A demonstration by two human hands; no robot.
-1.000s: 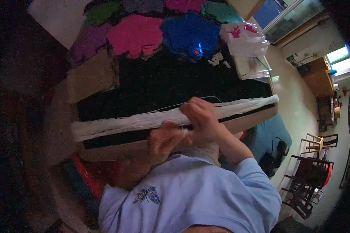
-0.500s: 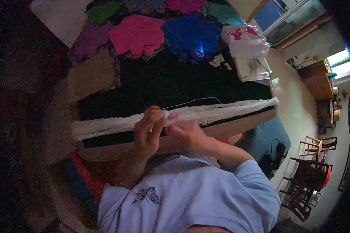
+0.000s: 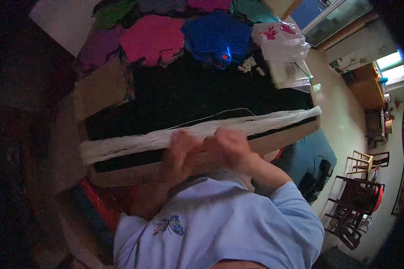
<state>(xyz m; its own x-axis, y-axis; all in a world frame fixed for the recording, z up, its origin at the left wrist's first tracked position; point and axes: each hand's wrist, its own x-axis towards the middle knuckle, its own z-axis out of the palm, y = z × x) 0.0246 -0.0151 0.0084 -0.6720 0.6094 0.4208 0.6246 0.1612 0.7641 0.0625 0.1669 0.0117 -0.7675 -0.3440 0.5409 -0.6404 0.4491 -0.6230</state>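
Note:
A long hank of white thread (image 3: 274, 122) lies across the near side of the dark tabletop, with one loose strand looping above it. My left hand (image 3: 184, 145) is blurred by motion in front of the hank's middle, its fingers curled in. Close to its right is my right hand (image 3: 232, 145), also curled closed, knuckles up. The fingertips face away or are smeared, so whatever they grip is hidden. Both hands overlap the lower edge of the thread in view.
Stacks of coloured cloth pieces, among them pink (image 3: 152, 40) and blue (image 3: 217, 38), lie along the far side. A white plastic bag (image 3: 280, 42) sits at the far right above clear packets (image 3: 292, 76). Cardboard (image 3: 104, 89) lies at left. Chairs (image 3: 357, 193) stand at right.
My left hand has turned from a raised pinch with a bit of white at the fingertips to a lowered curl. My right hand has risen slightly to the right. The view has shifted a little.

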